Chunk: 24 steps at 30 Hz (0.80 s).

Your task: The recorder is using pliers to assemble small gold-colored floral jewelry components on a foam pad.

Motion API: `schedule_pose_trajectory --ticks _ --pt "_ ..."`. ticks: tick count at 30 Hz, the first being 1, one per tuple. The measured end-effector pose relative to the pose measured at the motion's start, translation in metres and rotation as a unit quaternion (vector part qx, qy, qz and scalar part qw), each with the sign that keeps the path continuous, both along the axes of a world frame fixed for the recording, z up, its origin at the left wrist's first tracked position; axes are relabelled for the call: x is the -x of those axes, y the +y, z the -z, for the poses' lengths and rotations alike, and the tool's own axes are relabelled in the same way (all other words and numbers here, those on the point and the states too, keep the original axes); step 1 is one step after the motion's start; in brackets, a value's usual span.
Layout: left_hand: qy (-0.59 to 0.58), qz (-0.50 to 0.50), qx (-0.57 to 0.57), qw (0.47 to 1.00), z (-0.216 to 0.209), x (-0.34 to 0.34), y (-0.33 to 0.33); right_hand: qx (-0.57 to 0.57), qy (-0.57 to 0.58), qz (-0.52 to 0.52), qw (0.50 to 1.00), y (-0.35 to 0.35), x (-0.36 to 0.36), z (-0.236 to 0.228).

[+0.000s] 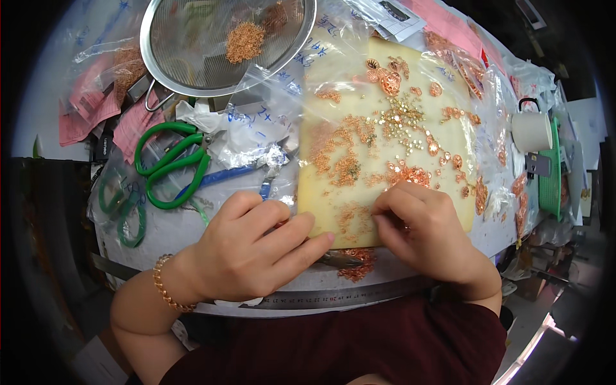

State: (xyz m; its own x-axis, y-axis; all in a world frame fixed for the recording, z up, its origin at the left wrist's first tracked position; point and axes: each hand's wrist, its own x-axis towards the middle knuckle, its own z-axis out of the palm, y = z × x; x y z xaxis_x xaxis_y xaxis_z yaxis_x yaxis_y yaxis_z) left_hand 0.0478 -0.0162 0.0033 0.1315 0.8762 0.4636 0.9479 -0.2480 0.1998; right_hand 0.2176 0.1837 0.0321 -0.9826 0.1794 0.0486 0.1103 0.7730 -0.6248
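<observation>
My left hand [247, 247] is closed with curled fingers at the near left corner of a cream mat [313, 221]. A dark, tapered metal tip [343, 259] shows just beyond its lower fingers; whether the hand grips this tool is hidden. Over the mat's near right part, my right hand [427, 224] pinches with thumb and forefinger, and anything between them is too small to make out. Small copper-coloured rings [350, 218] lie beside those fingertips, with a denser copper pile [407, 174] just behind. Below the mat's near edge sits another heap of copper pieces [356, 268].
Green-handled scissors [173, 163] and a blue-handled tool [221, 178] lie left of the mat. Behind them rests a mesh strainer [192, 80] with small copper pieces. Gold beads [401, 122] dot the mat. A white cup [531, 131] and green basket [550, 183] stand right; a ruler [321, 300] lines the near edge.
</observation>
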Motion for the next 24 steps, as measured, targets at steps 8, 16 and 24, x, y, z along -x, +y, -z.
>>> schedule_pose_trajectory --ticks 8,16,24 --pt "-0.005 0.0 -0.006 1.0 0.0 -0.001 0.001 0.007 0.008 0.003 1.0 0.001 0.002 0.002" --pt "-0.04 0.003 -0.002 0.999 -0.005 0.003 0.002 0.295 -0.075 0.081 0.949 0.01 -0.004 -0.007" --pt "-0.181 -0.038 -0.013 0.983 -0.006 0.004 0.002 0.642 -0.069 0.055 0.762 0.009 -0.014 -0.013"
